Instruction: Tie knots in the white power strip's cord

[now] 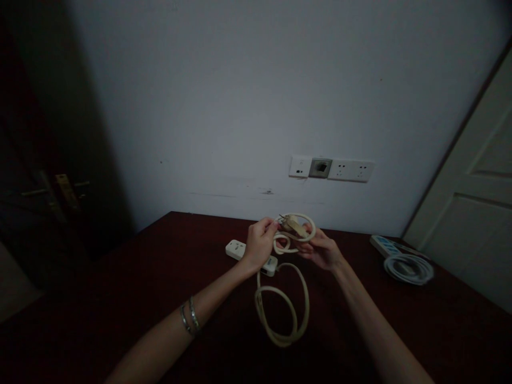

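Note:
Both hands hold a cream-coloured power cord [307,298] above a dark red table. My left hand [261,242] is closed on it, with thumb and fingers pinched near the plug end. On the other side my right hand [323,250] has its fingers wrapped round a loop of the cord. Between them a pale plug [295,225] with metal prongs shows inside the loop. More of the cord hangs in slack loops below the hands. A white power strip [236,248] lies on the table behind my left hand, which covers its middle.
The dark red table [192,234] meets a pale wall with a row of wall sockets [347,170]. At the right lies another power strip [384,246] beside a coiled white cable [408,268]. A white door [476,197] stands at right, a dark door with a handle [66,191] at left.

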`<action>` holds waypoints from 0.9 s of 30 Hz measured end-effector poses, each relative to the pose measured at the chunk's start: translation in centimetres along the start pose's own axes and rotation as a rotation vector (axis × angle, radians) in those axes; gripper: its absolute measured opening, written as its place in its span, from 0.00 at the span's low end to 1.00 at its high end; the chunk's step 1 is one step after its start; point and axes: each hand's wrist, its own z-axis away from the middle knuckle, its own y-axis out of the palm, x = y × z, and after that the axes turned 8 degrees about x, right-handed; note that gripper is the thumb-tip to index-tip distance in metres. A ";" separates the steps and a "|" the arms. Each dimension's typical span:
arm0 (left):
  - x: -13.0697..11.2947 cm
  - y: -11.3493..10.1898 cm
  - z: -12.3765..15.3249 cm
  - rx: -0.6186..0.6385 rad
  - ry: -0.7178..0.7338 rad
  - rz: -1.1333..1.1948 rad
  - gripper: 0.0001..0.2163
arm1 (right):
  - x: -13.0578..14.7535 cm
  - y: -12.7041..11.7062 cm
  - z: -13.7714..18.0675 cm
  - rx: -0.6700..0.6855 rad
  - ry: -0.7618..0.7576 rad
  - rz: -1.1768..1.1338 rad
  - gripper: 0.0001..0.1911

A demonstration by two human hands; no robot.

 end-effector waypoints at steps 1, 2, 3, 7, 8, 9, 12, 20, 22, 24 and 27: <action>0.2 0.0 -0.1 -0.008 0.001 -0.010 0.13 | -0.2 -0.2 0.0 -0.001 0.001 -0.013 0.13; 0.3 0.0 -0.1 -0.018 0.003 -0.022 0.13 | -0.3 -0.3 0.0 0.002 0.001 -0.024 0.12; 0.4 0.0 -0.2 -0.025 0.008 -0.038 0.13 | -0.5 -0.5 0.0 0.009 0.001 -0.032 0.12; 0.6 0.0 -0.4 -0.062 0.045 -0.132 0.13 | -0.8 -1.5 0.0 0.042 -0.001 -0.043 0.11; 0.6 0.0 -0.4 -0.068 0.051 -0.152 0.13 | -0.9 -1.7 0.1 0.046 0.001 -0.042 0.11; 0.6 0.1 -0.4 -0.071 0.052 -0.164 0.13 | -0.9 -2.0 0.1 0.044 0.005 -0.039 0.11; 0.6 0.1 -0.3 -0.062 0.050 -0.173 0.13 | -0.9 -2.5 0.3 0.017 0.020 -0.033 0.11; 0.3 0.2 -0.1 -0.035 -0.012 -0.058 0.12 | 0.2 -2.5 0.8 -0.116 0.073 0.045 0.12; 0.3 0.4 -0.1 -0.004 -0.058 0.037 0.11 | 0.5 -2.5 0.8 -0.154 0.082 0.081 0.12; 0.4 0.5 -0.1 0.021 -0.081 0.117 0.10 | 0.8 -2.5 0.9 -0.174 0.075 0.121 0.13; 0.4 0.6 0.0 0.052 -0.087 0.192 0.10 | 1.1 -2.7 1.1 -0.185 0.078 0.177 0.14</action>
